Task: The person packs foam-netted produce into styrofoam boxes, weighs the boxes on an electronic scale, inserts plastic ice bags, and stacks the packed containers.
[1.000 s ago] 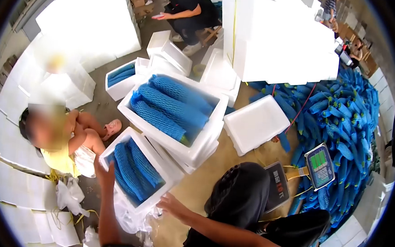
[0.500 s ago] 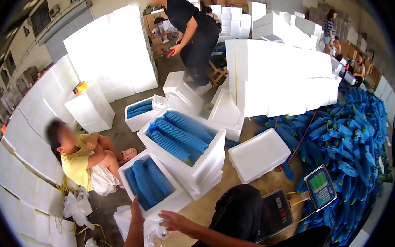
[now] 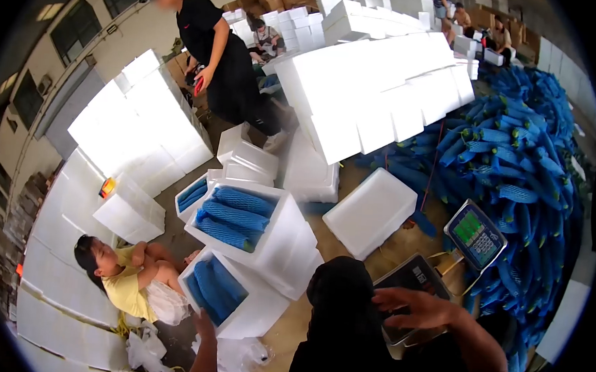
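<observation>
Near box: the open white rectangular foam box [image 3: 259, 313] worries me most. A push on its near left edge alone could, I judge, swing it round or knock it into the taller stack of white foam boxes [image 3: 285, 229] just beyond its far edge.
Blue pieces: the long, blue mesh-sleeved pieces [image 3: 213, 290] lie inside that box. A sharp tilt might slide them into one corner and bruise them (they look loosely laid to me).
Plastic: the crumpled clear plastic bag [image 3: 243, 361] lies by the near corner of the box, where it could snag if the box were dragged over it.
Scale: the flat black platform scale [image 3: 412, 276] is close to my right wrist; a careless drop of the arm could jolt it.
Left fingers: my left hand [image 3: 205, 325] is at the box's near left edge, close to the near corner, touching or just beside it. I cannot tell whether the fingers pinch the rim or only rest there. The blue pieces are just across that edge.
Right fingers: my right hand [image 3: 416, 310] has its fingers spread, holding nothing I can see, well apart from the box and its pieces.
</observation>
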The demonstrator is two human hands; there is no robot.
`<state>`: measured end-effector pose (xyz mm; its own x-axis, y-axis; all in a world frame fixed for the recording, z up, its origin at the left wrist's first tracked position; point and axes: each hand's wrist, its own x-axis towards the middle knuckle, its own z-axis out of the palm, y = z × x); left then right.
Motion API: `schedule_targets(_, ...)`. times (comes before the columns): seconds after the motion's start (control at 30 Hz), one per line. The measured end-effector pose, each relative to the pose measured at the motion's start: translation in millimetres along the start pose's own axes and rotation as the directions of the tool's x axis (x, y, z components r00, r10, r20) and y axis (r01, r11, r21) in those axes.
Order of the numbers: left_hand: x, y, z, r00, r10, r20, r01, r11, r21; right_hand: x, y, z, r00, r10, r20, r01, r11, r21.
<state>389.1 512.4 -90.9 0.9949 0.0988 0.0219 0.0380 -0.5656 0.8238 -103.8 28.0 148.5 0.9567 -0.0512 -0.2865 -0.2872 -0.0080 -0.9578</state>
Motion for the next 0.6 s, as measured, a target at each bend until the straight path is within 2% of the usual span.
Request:
schedule_targets(0.03,-7.7,9.7,1.0,0.979,0.159,-0.131,-0.143,0.982,0.124,-22.3,10.9,-18.3,0.993,0.057,-0.105,-0.060,0.998,-0.022)
schedule_targets(0.07,-25.4,28.9,-1.8,0.916,0.321,-0.240,-0.257,0.930,0.263,-44.8,24.4,-34.1,0.972,0.115,-0.205,-0.125,0.991,-0.037)
schedule_targets(0.1,-45.5,62.5,-3.6,0.826,0.480,-0.295,-0.424,0.874,0.237,-70.0,45.8,-49.9,0.950,0.110,-0.293,-0.135,0.988,-0.068)
schedule_targets(0.13,-68.3,98.8,-5.5,0.792,0.567,-0.225,-0.513,0.819,0.257,-87.5,59.7,-60.1,0.921,0.097,-0.378,-0.146,0.984,-0.102)
schedule_targets(0.2,-107.2,151.1,12.6,0.789,0.610,0.070,-0.593,0.787,-0.171,-117.5,39.6,-72.3,0.796,0.301,-0.525,-0.424,0.896,-0.129)
schedule_targets(0.23,-129.1,179.5,26.4,0.774,0.587,0.237,-0.508,0.799,-0.321,-129.5,51.4,-81.9,0.809,0.181,-0.559,-0.407,0.859,-0.312)
schedule_targets(0.27,-153.4,206.0,40.9,0.712,0.556,0.429,-0.371,0.817,-0.442,-144.1,73.5,-85.7,0.783,0.154,-0.602,-0.403,0.864,-0.302)
schedule_targets(0.3,-179.7,231.6,54.4,0.642,0.577,0.504,-0.368,0.810,-0.458,-158.5,96.3,-90.1,0.754,0.127,-0.644,-0.397,0.870,-0.293)
schedule_targets(0.33,-203.8,256.1,74.9,0.567,0.605,0.558,-0.363,0.792,-0.490,-167.1,112.3,-94.7,0.683,0.153,-0.714,-0.351,0.926,-0.137)
schedule_targets(0.37,-221.1,273.3,97.3,0.454,0.691,0.562,-0.446,0.723,-0.528,-172.6,124.7,-91.2,0.636,0.150,-0.757,-0.337,0.937,-0.098)
schedule_targets(0.4,-235.4,295.7,114.9,0.344,0.770,0.538,-0.528,0.632,-0.567,-171.9,128.7,-90.5,0.600,0.126,-0.790,-0.304,0.949,-0.079)
schedule_targets(0.47,-261.7,350.0,139.7,0.087,0.863,0.498,-0.757,0.382,-0.530,-176.0,127.7,-89.4,0.635,0.266,-0.726,-0.436,0.898,-0.053)
schedule_targets(0.5,-268.7,362.9,158.4,0.044,0.848,0.528,-0.730,0.389,-0.562,-180.2,130.9,-80.6,0.600,0.274,-0.752,-0.531,0.839,-0.118)
schedule_targets(0.53,-275.3,374.3,178.9,-0.001,0.833,0.554,-0.697,0.397,-0.598,-183.6,140.7,-77.3,0.615,0.280,-0.737,-0.592,0.782,-0.197)
schedule_targets(0.57,-278.6,387.0,195.5,-0.108,0.837,0.537,-0.786,0.259,-0.561,-186.4,141.6,-71.9,0.620,0.283,-0.731,-0.626,0.741,-0.244)
schedule_targets(0.6,-290.1,399.9,203.5,-0.107,0.723,0.682,-0.859,0.279,-0.430,-184.7,146.0,-67.4,0.635,0.288,-0.716,-0.648,0.703,-0.292)
